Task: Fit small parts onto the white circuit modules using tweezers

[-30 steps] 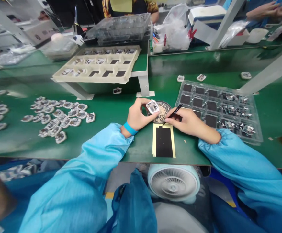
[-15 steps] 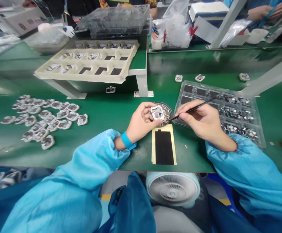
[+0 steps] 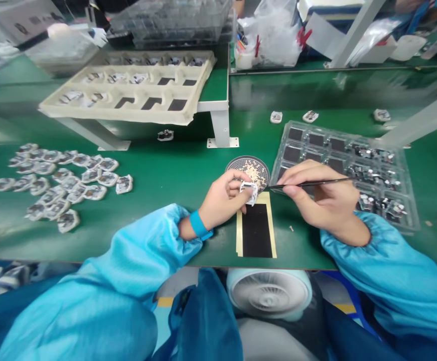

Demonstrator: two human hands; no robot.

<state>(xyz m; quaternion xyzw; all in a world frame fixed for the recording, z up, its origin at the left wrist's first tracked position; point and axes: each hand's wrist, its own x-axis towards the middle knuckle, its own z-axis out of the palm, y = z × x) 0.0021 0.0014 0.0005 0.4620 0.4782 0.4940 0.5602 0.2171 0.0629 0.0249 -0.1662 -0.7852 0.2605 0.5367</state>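
My left hand (image 3: pixel 224 198) pinches a small white plastic housing (image 3: pixel 249 192) between thumb and fingers, tilted on its edge. It is held over the near rim of a round dark dish (image 3: pixel 233 163) with many tiny pale pieces (image 3: pixel 255 172) in it. Black tweezers (image 3: pixel 310 183) lie between the thumb and fingers of my right hand (image 3: pixel 318 198). Their tip points left, close to the housing and the dish's near edge; whether it grips a tiny piece cannot be made out. Below the hands, a black pad (image 3: pixel 256 233) rests on yellow backing paper (image 3: pixel 273 240).
Several similar housings (image 3: pixel 67 220) cover the left of the green table (image 3: pixel 146 220). A clear compartment tray (image 3: pixel 410 210) with circuit parts sits right. A cream tray (image 3: pixel 188 115) stands on a raised shelf (image 3: pixel 220 125). A slanted grey post (image 3: pixel 425 115) rises at the right.
My left hand has lowered the housing toward me and turned it on its edge, baring the dish's pale pieces. The tweezers have swung nearer to level, their tip still by the dish.
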